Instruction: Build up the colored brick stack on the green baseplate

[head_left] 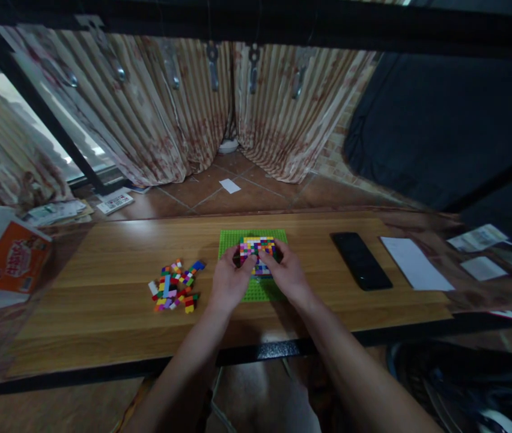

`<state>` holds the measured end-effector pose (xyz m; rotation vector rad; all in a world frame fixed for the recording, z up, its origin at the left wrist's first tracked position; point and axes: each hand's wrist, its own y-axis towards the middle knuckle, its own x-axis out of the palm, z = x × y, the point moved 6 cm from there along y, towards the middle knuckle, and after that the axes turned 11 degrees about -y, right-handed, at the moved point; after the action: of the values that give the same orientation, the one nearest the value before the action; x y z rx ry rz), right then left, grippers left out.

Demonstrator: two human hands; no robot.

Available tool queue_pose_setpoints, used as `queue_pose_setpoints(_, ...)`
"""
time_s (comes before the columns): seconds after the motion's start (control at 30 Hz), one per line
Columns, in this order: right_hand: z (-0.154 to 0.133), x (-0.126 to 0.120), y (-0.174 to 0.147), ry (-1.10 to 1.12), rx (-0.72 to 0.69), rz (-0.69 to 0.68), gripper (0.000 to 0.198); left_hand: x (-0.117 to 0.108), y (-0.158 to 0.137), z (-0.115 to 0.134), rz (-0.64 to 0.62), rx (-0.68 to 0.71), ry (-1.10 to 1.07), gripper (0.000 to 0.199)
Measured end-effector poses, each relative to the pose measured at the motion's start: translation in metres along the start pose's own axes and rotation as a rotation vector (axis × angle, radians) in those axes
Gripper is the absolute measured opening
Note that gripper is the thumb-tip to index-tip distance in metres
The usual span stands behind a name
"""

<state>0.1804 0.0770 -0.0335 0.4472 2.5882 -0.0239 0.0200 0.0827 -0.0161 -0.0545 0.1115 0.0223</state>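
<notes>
A block of many-coloured toy bricks point(257, 242) stands on a green studded baseplate point(262, 293) at the middle of the table. My left hand point(232, 273) grips its left side, thumb on the upper face. From the right, my right hand point(288, 273) holds the same block, its thumb also pressed on the bricks near the other thumb. Fingertips on the far sides are partly hidden. To the left of my hands lies a loose pile of small coloured bricks point(173, 287), with a dark blue one at its right edge.
A black phone point(361, 260) and white paper point(415, 263) lie on the wooden table point(116, 325) to the right. A clear tub with an orange label point(10, 258) stands off the left end. Utensils hang from a dark bar point(256, 24) above; curtains hang behind.
</notes>
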Motion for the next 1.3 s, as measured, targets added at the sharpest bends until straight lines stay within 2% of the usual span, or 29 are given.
queue_pose_setpoints(0.2, 0.002, 0.0, 0.0, 0.005, -0.021, -0.015, 0.062, 0.004, -0.001, -0.001, 0.032, -0.027, -0.061, 0.037)
queue_pose_setpoints(0.43, 0.003, -0.009, 0.0, -0.153, -0.02, -0.009, 0.071, 0.002, -0.007, -0.004, 0.017, -0.046, -0.078, 0.041)
queue_pose_setpoints(0.5, -0.012, -0.021, -0.007, -0.252, -0.094, 0.107, 0.07, -0.004, -0.005, -0.004, 0.067, -0.042, -0.099, 0.05)
queue_pose_setpoints(0.53, -0.024, -0.027, -0.013, -0.295, -0.179, 0.183, 0.067, -0.009, -0.003, -0.002, 0.103, -0.035, -0.11, 0.053)
queue_pose_setpoints(0.6, -0.048, -0.033, -0.03, -0.327, -0.361, 0.286, 0.051, -0.023, 0.002, 0.003, 0.182, 0.005, -0.133, 0.051)
queue_pose_setpoints(0.63, -0.057, -0.03, -0.039, -0.311, -0.429, 0.275, 0.039, -0.032, 0.004, 0.008, 0.22, 0.034, -0.151, 0.047)
queue_pose_setpoints(0.73, -0.072, 0.001, -0.063, -0.231, -0.579, -0.006, 0.02, -0.065, 0.009, 0.016, 0.318, 0.065, -0.267, 0.032)
queue_pose_setpoints(0.8, -0.075, 0.029, -0.079, -0.233, -0.672, -0.199, 0.019, -0.089, 0.008, 0.016, 0.393, 0.018, -0.37, 0.032)
queue_pose_setpoints(0.87, -0.074, 0.051, -0.088, -0.258, -0.697, -0.302, 0.02, -0.112, 0.005, 0.013, 0.473, -0.023, -0.477, 0.032)
queue_pose_setpoints(0.97, -0.073, 0.073, -0.092, -0.294, -0.696, -0.342, 0.022, -0.135, 0.001, 0.01, 0.524, -0.048, -0.629, 0.033)
queue_pose_setpoints(1.03, -0.075, 0.083, -0.093, -0.321, -0.706, -0.364, 0.023, -0.143, 0.0, 0.008, 0.525, -0.057, -0.698, 0.034)
queue_pose_setpoints(1.3, -0.078, 0.109, -0.098, -0.473, -0.755, -0.361, 0.023, -0.138, -0.003, 0.011, 0.414, -0.121, -0.721, 0.03)
